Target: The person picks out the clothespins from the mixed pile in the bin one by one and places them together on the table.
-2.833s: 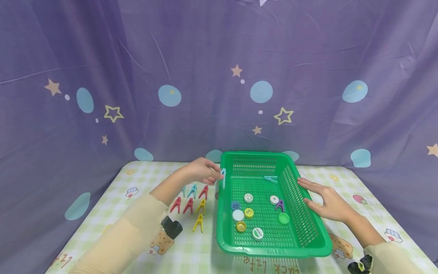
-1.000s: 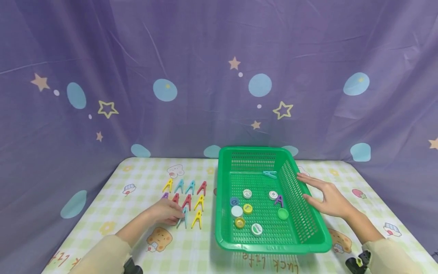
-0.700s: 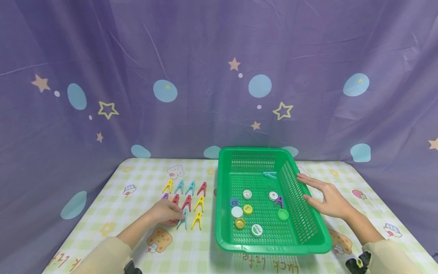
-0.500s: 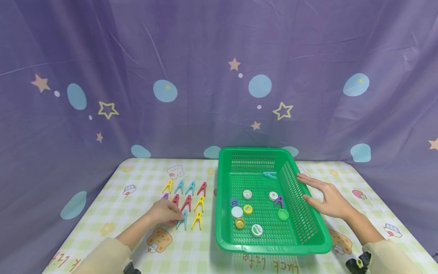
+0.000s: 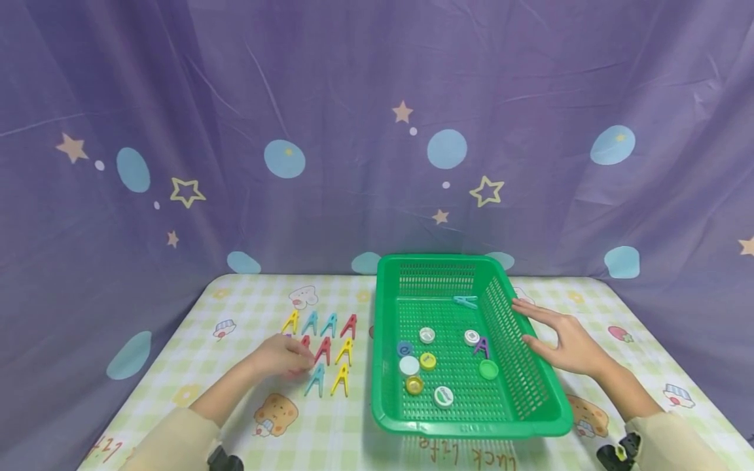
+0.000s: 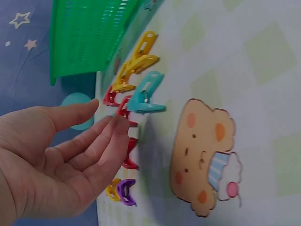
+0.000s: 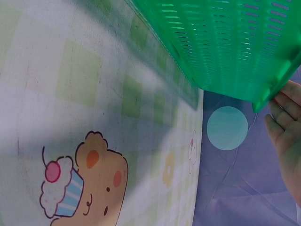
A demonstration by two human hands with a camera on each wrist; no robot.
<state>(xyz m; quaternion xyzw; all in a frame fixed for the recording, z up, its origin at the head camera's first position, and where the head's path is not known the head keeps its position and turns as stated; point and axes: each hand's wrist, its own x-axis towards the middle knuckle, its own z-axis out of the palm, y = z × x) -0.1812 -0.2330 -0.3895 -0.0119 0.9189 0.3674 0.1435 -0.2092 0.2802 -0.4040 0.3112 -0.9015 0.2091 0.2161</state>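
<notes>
My left hand point(image 5: 279, 356) hovers just left of several rows of clothespins on the cloth. In the left wrist view its thumb and loosely bent fingers point(image 6: 101, 157) stand apart with nothing between them. Closest to the fingertips is a teal clothespin point(image 5: 315, 380), lying beside a yellow one point(image 5: 340, 379). Red clothespins point(image 5: 323, 351) lie behind it, and a purple one point(image 6: 126, 191) is mostly hidden by the hand in the head view. My right hand point(image 5: 565, 341) rests with straight fingers against the right rim of a green basket point(image 5: 471, 428).
Inside the basket lie several bottle caps, among them a white cap point(image 5: 444, 397) and a green cap point(image 5: 488, 369), plus a purple clothespin point(image 5: 482, 347) and a blue clothespin point(image 5: 465, 301). A purple curtain point(image 5: 353, 216) hangs behind the table.
A blue clothespin held near the basket's left rim earlier has left that spot. My left hand came down to the front row, let go of the teal clothespin and drew slightly back. My right hand stays put.
</notes>
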